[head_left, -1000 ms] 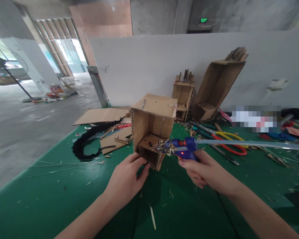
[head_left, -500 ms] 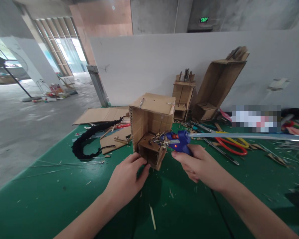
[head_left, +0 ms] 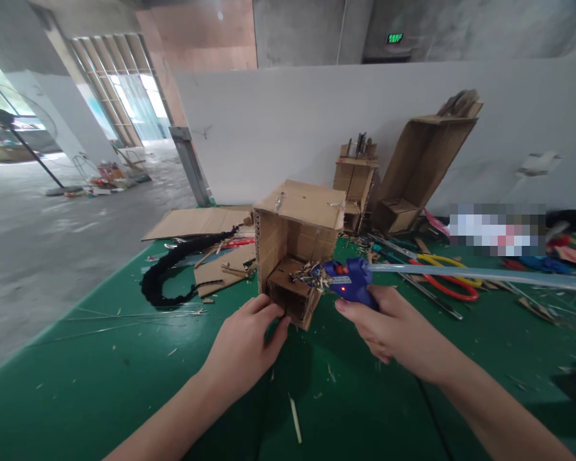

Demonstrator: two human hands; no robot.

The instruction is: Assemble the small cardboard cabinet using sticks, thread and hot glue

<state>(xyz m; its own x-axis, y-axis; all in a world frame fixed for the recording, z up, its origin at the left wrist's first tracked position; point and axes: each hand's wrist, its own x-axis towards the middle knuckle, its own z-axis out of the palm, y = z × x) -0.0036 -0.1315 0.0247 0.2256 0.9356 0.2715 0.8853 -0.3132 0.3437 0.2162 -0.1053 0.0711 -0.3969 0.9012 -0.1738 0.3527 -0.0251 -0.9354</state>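
On the green table (head_left: 100, 384), near its middle, a small cardboard house (head_left: 295, 246) stands upright, its open front turned toward the viewer and slightly right; the walls are raw brown corrugated board with the fluted edge showing down the left front corner, and a flat slab forms the roof. The left hand (head_left: 242, 346) is cupped against the lower left front corner of the house, fingertips touching the board beside the dark lower opening, not wrapped around anything. The right hand (head_left: 393, 326) is closed around the handle of a blue plastic glue gun (head_left: 350, 282). Its long axis runs nearly level, left to right: the nozzle points left at the front edge of the house's inner shelf, where a tangle of pale straw-like scraps (head_left: 310, 276) clings, and a small red lamp glows on its side. A clear, smooth glue stick (head_left: 480, 276) juts from the back of the gun and runs far to the right. Behind it lie scissors with red and yellow handles (head_left: 448, 276). To the left, a black, fuzzy, braided cord (head_left: 166, 278) curves beside flat cardboard sheets (head_left: 196, 221). Farther back, two more cardboard models (head_left: 393, 176) stand against a white partition, the larger one leaning. Straw bits and splinters litter the felt-like surface.
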